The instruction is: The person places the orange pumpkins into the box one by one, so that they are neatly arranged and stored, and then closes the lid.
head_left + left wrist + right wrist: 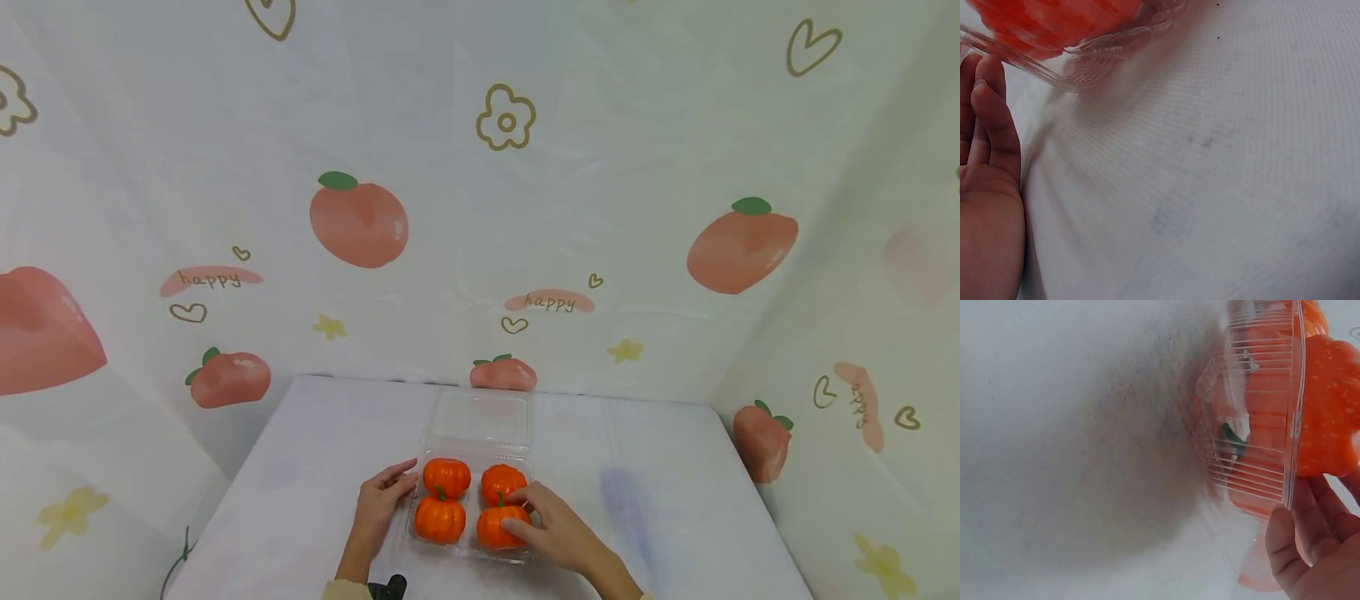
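A clear plastic clamshell box [408, 533] sits on the white table near its front, its lid [477, 417] open toward the back. Four small orange pumpkins lie in it: back left [446, 477], back right [501, 482], front left [439, 518], front right [489, 532]. My left hand [392, 485] lies at the box's left side, its straight fingers against the rim. In the left wrist view the left hand [988, 187] lies flat below the box rim [1054, 75]. My right hand [525, 510] grips the front right pumpkin with thumb and fingers. The right wrist view shows that pumpkin [1329, 419] above my right hand [1316, 550].
White cloth covers the table [675, 500], with bare surface left and right of the box. A peach-printed curtain [360, 225] closes in the back and both sides. A black cable [180, 558] hangs off the front left edge, and a small black object [392, 587] sits at my left wrist.
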{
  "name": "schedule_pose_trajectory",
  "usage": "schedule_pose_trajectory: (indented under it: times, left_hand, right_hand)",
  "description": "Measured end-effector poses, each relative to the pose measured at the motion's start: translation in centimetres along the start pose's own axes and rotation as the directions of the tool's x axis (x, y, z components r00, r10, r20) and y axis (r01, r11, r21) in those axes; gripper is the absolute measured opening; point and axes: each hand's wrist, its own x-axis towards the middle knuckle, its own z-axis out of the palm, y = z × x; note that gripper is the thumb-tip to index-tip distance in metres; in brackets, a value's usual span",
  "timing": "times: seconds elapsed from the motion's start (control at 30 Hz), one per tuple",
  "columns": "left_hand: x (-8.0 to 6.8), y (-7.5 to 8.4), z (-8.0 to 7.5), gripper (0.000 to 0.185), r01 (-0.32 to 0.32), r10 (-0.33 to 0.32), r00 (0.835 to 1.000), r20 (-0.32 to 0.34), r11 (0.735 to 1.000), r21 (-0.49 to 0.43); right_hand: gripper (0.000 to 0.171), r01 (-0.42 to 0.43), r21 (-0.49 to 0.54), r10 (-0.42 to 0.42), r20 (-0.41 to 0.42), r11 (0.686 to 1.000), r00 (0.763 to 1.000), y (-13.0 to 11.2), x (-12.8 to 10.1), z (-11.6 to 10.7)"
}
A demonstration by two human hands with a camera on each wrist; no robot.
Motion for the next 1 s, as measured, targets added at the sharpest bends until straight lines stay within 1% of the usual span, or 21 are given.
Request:
schedule_pose_trajectory:
  times: [0.2,0.3,0.47,0.63,0.8,1.0]
  left_hand:
    - [0.0,-0.1,0.1,0.043,-0.007,0.007,1.000,-0.001,1.000,0.010]
    - [-0.1,-0.1,0.1,0.043,-0.008,0.008,1.000,-0.001,1.000,0.004]
    - [-0.1,0.0,0.0,0.042,-0.004,0.004,1.000,-0.005,1.000,0.004]
    - [-0.1,0.0,0.0,0.044,-0.010,0.010,1.000,-0.006,1.000,0.013]
    - [0.0,-0.2,0.0,0.047,0.002,-0.002,1.000,0.006,1.000,0.007]
    - [0.0,-0.2,0.0,0.044,0.001,-0.001,1.000,0.004,1.000,-0.017]
  right_hand:
    - [0.028,0.053,0.003,-0.053,-0.036,0.999,0.998,0.2,-0.1,0.1]
    - [0.025,0.055,0.002,-0.055,-0.034,0.998,0.998,0.1,0.0,0.1]
    - [0.025,0.033,-0.023,-0.033,-0.008,0.999,0.999,0.1,0.3,0.1]
    - [0.024,0.046,-0.052,-0.046,-0.004,0.998,0.999,0.0,0.5,0.0]
    - [0.027,0.045,-0.041,-0.045,0.007,0.998,0.999,0.2,0.4,-0.3]
    - [0.028,0.044,-0.026,-0.045,-0.029,0.999,0.999,0.4,0.8,-1.0]
